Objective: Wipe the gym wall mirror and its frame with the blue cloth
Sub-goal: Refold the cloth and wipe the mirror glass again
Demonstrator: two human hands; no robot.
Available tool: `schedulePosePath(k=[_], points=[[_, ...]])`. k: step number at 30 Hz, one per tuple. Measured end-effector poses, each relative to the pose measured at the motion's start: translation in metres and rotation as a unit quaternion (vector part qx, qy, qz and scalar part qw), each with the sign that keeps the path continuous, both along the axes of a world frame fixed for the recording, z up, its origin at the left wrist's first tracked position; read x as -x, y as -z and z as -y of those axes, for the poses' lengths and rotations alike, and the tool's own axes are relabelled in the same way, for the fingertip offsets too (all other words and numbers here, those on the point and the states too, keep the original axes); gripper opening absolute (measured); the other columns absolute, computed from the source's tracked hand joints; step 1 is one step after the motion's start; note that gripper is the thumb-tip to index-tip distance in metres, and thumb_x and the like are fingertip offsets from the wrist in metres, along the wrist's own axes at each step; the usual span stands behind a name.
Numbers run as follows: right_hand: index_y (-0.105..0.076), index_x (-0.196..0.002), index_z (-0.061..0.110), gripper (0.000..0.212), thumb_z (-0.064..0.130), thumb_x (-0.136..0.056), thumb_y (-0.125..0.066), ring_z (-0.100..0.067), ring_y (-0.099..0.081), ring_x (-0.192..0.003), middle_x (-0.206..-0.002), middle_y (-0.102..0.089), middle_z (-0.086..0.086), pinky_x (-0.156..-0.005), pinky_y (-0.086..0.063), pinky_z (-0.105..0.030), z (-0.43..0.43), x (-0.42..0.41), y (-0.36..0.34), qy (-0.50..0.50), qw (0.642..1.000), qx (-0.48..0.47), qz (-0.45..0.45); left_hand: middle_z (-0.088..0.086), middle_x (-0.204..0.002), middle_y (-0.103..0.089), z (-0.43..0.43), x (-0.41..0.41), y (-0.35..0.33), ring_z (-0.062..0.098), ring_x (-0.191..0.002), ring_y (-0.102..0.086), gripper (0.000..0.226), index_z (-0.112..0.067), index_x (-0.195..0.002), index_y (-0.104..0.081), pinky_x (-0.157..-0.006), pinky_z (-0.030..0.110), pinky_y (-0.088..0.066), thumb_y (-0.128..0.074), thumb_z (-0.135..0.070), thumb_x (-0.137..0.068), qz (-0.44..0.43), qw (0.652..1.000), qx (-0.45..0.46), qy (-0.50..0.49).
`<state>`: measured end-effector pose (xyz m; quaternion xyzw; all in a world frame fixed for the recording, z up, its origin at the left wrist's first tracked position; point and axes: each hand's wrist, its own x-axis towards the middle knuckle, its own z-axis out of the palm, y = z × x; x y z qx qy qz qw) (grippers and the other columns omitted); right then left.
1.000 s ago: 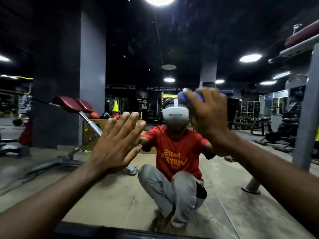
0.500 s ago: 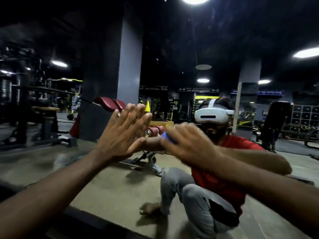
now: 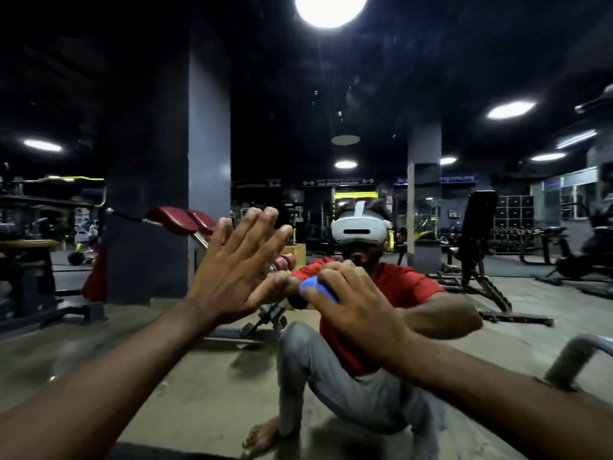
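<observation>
left hand (image 3: 238,270): fingers straight and spread, palm facing mirror (image 3: 431,78), holding nothing
blue cloth (image 3: 316,288): bunched, just right of left hand, mostly hidden under right fingers
right hand (image 3: 355,303): fingers curled round blue cloth, gripping it

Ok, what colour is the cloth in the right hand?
Blue: the cloth bunched under the right hand, seen in the head view.

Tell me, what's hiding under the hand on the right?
A blue cloth. A small bit pokes out between the fingers of the right hand. The hand covers the rest, and the patch of mirror behind it can't be seen.
</observation>
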<state>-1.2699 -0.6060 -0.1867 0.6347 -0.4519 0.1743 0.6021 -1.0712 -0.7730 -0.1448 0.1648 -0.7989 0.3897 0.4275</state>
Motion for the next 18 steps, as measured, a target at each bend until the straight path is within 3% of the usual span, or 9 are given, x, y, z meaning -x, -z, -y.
schedulePosePath(k=[2, 4, 7, 9, 11, 14, 18], points=[[-0.064, -0.119, 0.011, 0.023, 0.015, -0.097, -0.060, -0.034, -0.056, -0.103, -0.113, -0.057, -0.017, -0.077, -0.050, -0.049, -0.001, -0.001, -0.010, 0.007, 1.000, 0.009, 0.000, 0.010, -0.171, -0.006, 0.012, -0.008, -0.001, 0.028, -0.158, -0.006, 0.073, -0.023, -0.162, -0.020, -0.120, 0.063, -0.019, -0.029, -0.060, -0.100, 0.011, 0.999, 0.025, 0.018], [-0.066, -0.117, 0.008, 0.026, 0.012, -0.092, -0.068, -0.036, -0.054, -0.100, -0.114, -0.054, -0.019, -0.078, -0.050, -0.048, -0.002, 0.000, -0.037, 0.003, 0.994, 0.095, 0.058, 0.009, -0.171, -0.010, 0.024, -0.015, -0.002, 0.028, -0.158, -0.009, 0.071, -0.023, -0.162, -0.023, -0.120, 0.063, -0.019, -0.029, -0.060, -0.101, 0.019, 0.998, 0.056, 0.036], [-0.068, -0.116, 0.007, 0.030, 0.003, -0.087, -0.070, -0.037, -0.052, -0.102, -0.115, -0.052, -0.020, -0.083, -0.048, -0.049, 0.005, -0.011, -0.067, -0.028, 0.941, 0.258, 0.218, 0.010, -0.170, -0.016, 0.042, -0.023, -0.008, 0.029, -0.157, -0.015, 0.070, -0.023, -0.160, -0.028, -0.120, 0.062, -0.022, -0.036, -0.059, -0.101, 0.026, 0.992, 0.100, 0.068], [-0.065, -0.121, 0.008, 0.035, 0.002, -0.087, -0.069, -0.035, -0.049, -0.106, -0.119, -0.050, -0.019, -0.088, -0.046, -0.050, 0.024, -0.028, -0.061, -0.022, 0.909, 0.311, 0.278, 0.010, -0.169, -0.018, 0.052, -0.025, -0.010, 0.029, -0.156, -0.017, 0.070, -0.023, -0.160, -0.029, -0.119, 0.061, -0.025, -0.039, -0.058, -0.101, 0.029, 0.989, 0.114, 0.094], [-0.058, -0.131, 0.008, 0.044, 0.010, -0.088, -0.069, -0.034, -0.043, -0.115, -0.128, -0.042, -0.018, -0.099, -0.041, -0.049, 0.038, -0.045, -0.047, -0.015, 0.901, 0.294, 0.319, 0.011, -0.168, -0.020, 0.059, -0.026, -0.012, 0.030, -0.156, -0.019, 0.070, -0.023, -0.160, -0.030, -0.117, 0.063, -0.028, -0.043, -0.057, -0.100, 0.031, 0.986, 0.115, 0.117], [-0.039, -0.146, 0.011, 0.068, 0.028, -0.087, -0.067, -0.032, -0.033, -0.128, -0.139, -0.030, -0.015, -0.107, -0.037, -0.048, 0.027, -0.052, -0.028, 0.008, 0.922, 0.177, 0.344, 0.012, -0.168, -0.020, 0.059, -0.022, -0.013, 0.031, -0.155, -0.020, 0.071, -0.023, -0.160, -0.030, -0.117, 0.063, -0.027, -0.043, -0.057, -0.099, 0.028, 0.985, 0.114, 0.129], [-0.024, -0.154, 0.004, 0.078, 0.027, -0.091, -0.063, -0.036, -0.030, -0.132, -0.149, -0.020, -0.019, -0.106, -0.043, -0.053, -0.001, -0.049, -0.016, 0.111, 0.960, 0.053, 0.253, 0.012, -0.168, -0.020, 0.065, -0.027, -0.002, 0.031, -0.156, -0.019, 0.072, -0.022, -0.160, -0.031, -0.118, 0.063, -0.025, -0.044, -0.056, -0.098, 0.016, 0.985, 0.094, 0.144]])
